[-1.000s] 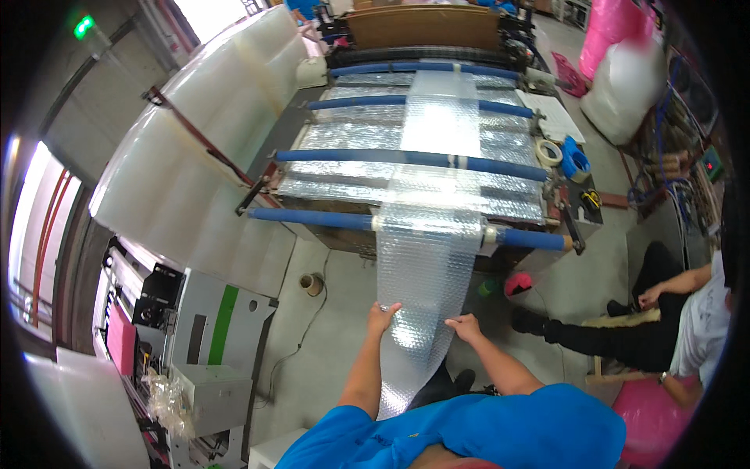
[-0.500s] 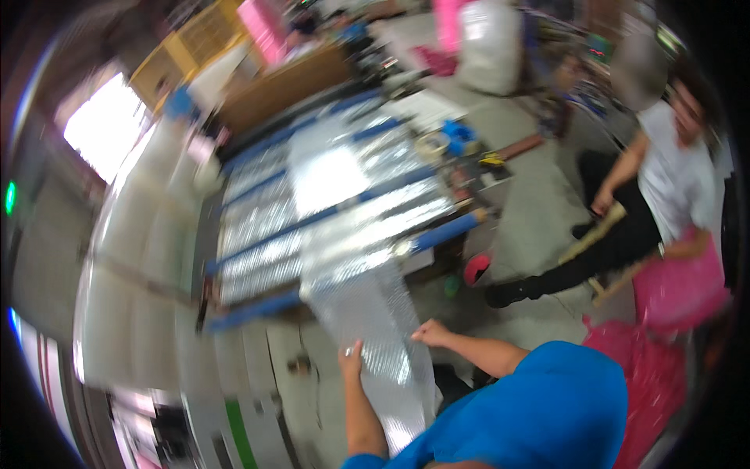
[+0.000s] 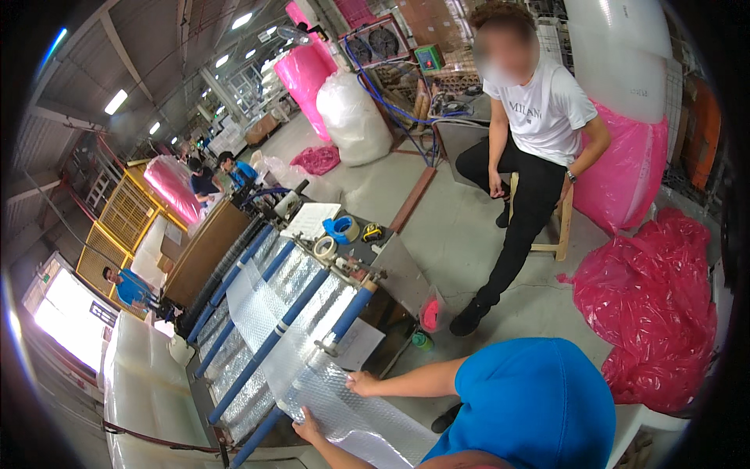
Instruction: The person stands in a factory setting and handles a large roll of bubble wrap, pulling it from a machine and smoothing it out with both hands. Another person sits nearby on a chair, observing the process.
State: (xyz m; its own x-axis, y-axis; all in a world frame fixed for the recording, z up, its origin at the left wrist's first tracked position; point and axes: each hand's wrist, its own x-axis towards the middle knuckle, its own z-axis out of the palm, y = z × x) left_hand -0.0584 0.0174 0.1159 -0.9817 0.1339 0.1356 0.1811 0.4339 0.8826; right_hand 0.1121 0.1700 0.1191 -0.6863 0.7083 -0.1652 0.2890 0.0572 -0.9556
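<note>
A long clear bubble wrap sheet (image 3: 344,413) runs off a machine with blue rollers (image 3: 294,310) and comes down toward my body. Along its left edge, my left hand (image 3: 307,426) is closed, thumb on top. Across the sheet, my right hand (image 3: 362,383) pinches the right edge just below the front roller. Between my hands the sheet is stretched fairly flat, its bubbles catching the light. The fingers under the film are partly hidden.
To the right a person (image 3: 539,117) sits on a wooden stool (image 3: 561,227). Pink plastic (image 3: 648,305) lies heaped on the floor behind. Blue tape (image 3: 341,229) and a tape measure (image 3: 374,232) rest beside the rollers. Wrapped white rolls (image 3: 144,375) stand at the left.
My view has swung to the right and up. Both hands are now closer to the front roller; my right hand, earlier at the sheet's edge, grips it plainly now.
</note>
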